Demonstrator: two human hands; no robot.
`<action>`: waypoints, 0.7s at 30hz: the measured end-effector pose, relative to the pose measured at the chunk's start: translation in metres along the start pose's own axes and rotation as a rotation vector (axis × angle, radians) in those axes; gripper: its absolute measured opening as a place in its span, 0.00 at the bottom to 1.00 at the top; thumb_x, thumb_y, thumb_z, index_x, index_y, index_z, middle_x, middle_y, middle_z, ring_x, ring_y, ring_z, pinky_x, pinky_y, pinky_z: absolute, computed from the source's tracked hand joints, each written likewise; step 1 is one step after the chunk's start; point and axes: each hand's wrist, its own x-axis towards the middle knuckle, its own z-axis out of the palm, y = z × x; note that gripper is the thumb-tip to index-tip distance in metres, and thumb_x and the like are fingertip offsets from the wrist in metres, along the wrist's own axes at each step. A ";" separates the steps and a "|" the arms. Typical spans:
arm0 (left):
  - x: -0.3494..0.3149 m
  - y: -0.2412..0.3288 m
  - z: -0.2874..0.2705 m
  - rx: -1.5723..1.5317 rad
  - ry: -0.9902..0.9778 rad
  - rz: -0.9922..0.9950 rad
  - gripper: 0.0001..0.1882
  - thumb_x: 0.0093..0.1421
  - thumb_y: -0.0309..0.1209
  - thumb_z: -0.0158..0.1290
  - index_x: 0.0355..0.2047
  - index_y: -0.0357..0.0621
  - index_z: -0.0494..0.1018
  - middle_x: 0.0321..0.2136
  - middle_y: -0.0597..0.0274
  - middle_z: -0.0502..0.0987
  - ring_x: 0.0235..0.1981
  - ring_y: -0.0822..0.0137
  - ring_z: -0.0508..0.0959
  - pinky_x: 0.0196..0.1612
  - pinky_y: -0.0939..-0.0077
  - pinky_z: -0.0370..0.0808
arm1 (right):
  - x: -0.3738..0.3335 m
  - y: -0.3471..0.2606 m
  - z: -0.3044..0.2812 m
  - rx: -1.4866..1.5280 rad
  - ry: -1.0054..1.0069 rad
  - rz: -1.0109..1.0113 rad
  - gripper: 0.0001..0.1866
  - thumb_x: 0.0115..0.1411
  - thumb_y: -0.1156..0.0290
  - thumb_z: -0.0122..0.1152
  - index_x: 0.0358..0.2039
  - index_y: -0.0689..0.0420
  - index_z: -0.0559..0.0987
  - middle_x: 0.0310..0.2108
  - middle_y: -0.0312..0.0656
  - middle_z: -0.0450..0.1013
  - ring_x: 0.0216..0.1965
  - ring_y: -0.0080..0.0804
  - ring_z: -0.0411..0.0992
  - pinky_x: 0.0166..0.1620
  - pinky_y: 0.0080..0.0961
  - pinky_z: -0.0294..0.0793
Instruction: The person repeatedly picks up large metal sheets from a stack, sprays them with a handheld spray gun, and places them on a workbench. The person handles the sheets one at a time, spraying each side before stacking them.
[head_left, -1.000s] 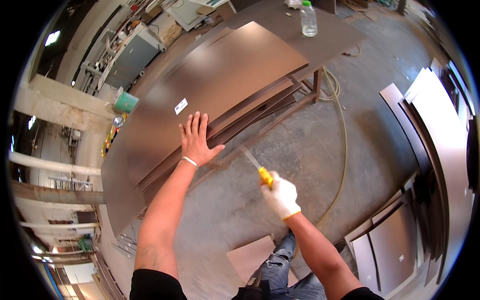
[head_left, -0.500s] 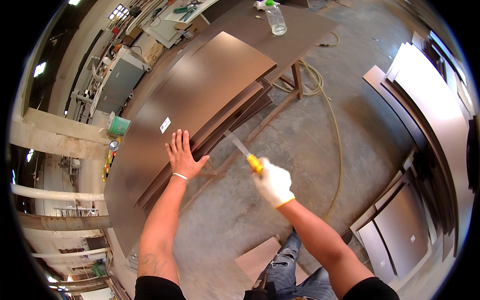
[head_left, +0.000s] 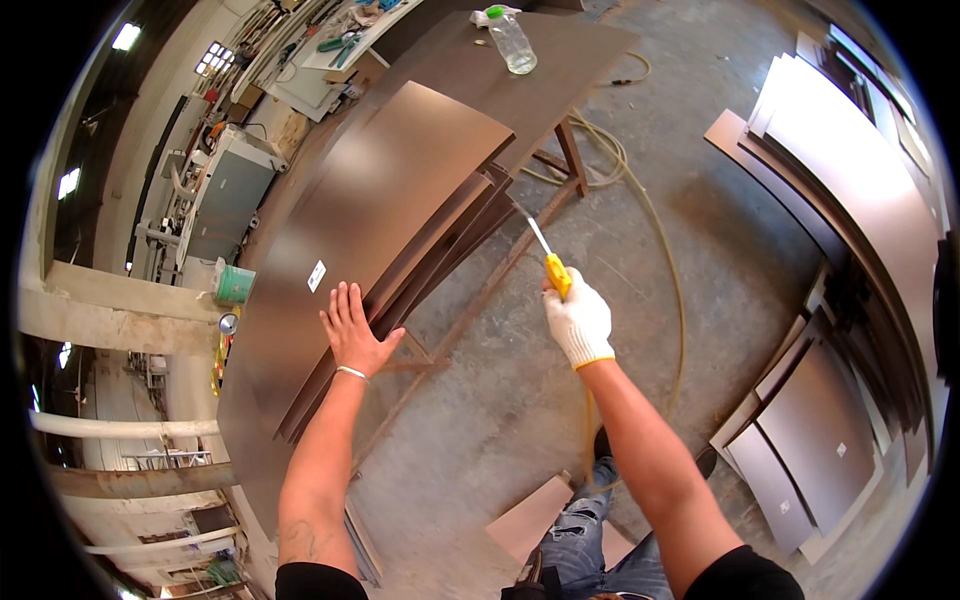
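My bare left hand (head_left: pixel 357 335) lies with fingers spread on the near edge of the top brown panel (head_left: pixel 400 170), close to its small white sticker (head_left: pixel 317 276). Under that panel are several more brown panels, their edges fanned out unevenly toward me. My right hand (head_left: pixel 580 325), in a white knit glove, is closed around a yellow-handled tool with a long, narrow metal blade (head_left: pixel 558 276). The blade points up and left, its tip close to the right corner of the lower panels. Whether the tip touches them I cannot tell.
A clear bottle with a green cap (head_left: pixel 512 42) stands on the far part of the brown table (head_left: pixel 575 50). A yellowish hose (head_left: pixel 665 240) loops across the floor. Stacks of panels (head_left: pixel 830 150) lean at the right. A green bucket (head_left: pixel 235 283) sits past the table's left side.
My right hand has moved up and right with the tool, whose blade now sits near the panels' far right corner. My left hand stays spread on the top panel.
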 end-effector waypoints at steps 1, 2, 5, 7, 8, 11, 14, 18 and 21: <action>-0.001 -0.004 0.001 -0.003 0.008 0.007 0.61 0.46 0.54 0.65 0.71 0.45 0.42 0.71 0.52 0.45 0.71 0.50 0.45 0.69 0.41 0.42 | 0.003 -0.001 -0.003 -0.064 -0.043 -0.033 0.16 0.62 0.53 0.55 0.44 0.50 0.75 0.28 0.51 0.78 0.31 0.53 0.77 0.36 0.46 0.75; -0.002 -0.006 0.002 -0.005 0.017 0.014 0.61 0.46 0.55 0.64 0.71 0.45 0.42 0.71 0.52 0.45 0.71 0.50 0.45 0.69 0.41 0.42 | 0.006 0.002 -0.001 -0.055 -0.010 -0.032 0.16 0.62 0.53 0.55 0.44 0.50 0.75 0.28 0.51 0.78 0.32 0.53 0.77 0.36 0.46 0.75; 0.002 0.001 0.003 0.001 0.007 0.009 0.61 0.46 0.55 0.64 0.70 0.45 0.42 0.71 0.52 0.46 0.72 0.50 0.45 0.69 0.41 0.42 | 0.017 0.016 -0.007 -0.004 0.074 0.043 0.16 0.61 0.53 0.56 0.41 0.51 0.75 0.26 0.50 0.78 0.31 0.53 0.77 0.35 0.46 0.75; 0.002 -0.003 0.002 0.001 0.025 0.031 0.60 0.46 0.56 0.64 0.70 0.44 0.43 0.70 0.50 0.46 0.71 0.48 0.45 0.68 0.38 0.43 | -0.006 0.019 0.011 -0.035 -0.015 -0.096 0.15 0.59 0.54 0.58 0.37 0.53 0.75 0.24 0.48 0.77 0.28 0.52 0.77 0.33 0.46 0.75; 0.000 -0.007 0.003 0.003 0.031 0.045 0.60 0.46 0.56 0.64 0.70 0.43 0.44 0.70 0.50 0.47 0.71 0.47 0.45 0.68 0.36 0.43 | -0.028 0.016 0.023 -0.069 -0.142 -0.190 0.15 0.58 0.55 0.58 0.36 0.53 0.75 0.23 0.48 0.77 0.27 0.51 0.77 0.32 0.46 0.75; 0.001 -0.006 0.006 -0.003 0.063 0.066 0.60 0.46 0.56 0.64 0.70 0.43 0.44 0.70 0.49 0.47 0.71 0.46 0.46 0.68 0.36 0.44 | -0.091 0.015 0.054 -0.117 -0.498 -0.403 0.14 0.58 0.55 0.58 0.35 0.53 0.74 0.22 0.47 0.77 0.26 0.48 0.77 0.31 0.44 0.76; 0.005 0.003 0.004 0.018 0.064 0.072 0.59 0.47 0.58 0.62 0.70 0.41 0.44 0.70 0.48 0.48 0.71 0.47 0.47 0.68 0.39 0.45 | -0.094 0.030 0.071 0.023 -0.380 -0.283 0.15 0.58 0.55 0.58 0.36 0.53 0.74 0.23 0.47 0.77 0.26 0.48 0.77 0.32 0.44 0.76; 0.000 -0.001 0.008 0.057 0.084 0.091 0.59 0.48 0.58 0.62 0.69 0.39 0.45 0.69 0.47 0.50 0.70 0.46 0.50 0.68 0.44 0.47 | -0.043 0.033 0.067 0.229 -0.064 0.041 0.15 0.59 0.55 0.58 0.38 0.52 0.74 0.24 0.48 0.77 0.27 0.50 0.77 0.32 0.45 0.75; 0.002 0.001 0.011 0.059 0.114 0.139 0.59 0.48 0.57 0.63 0.69 0.38 0.46 0.69 0.46 0.51 0.69 0.46 0.51 0.68 0.48 0.49 | -0.053 0.024 0.078 0.076 -0.324 -0.274 0.13 0.57 0.59 0.59 0.38 0.53 0.74 0.24 0.48 0.77 0.28 0.51 0.77 0.33 0.46 0.75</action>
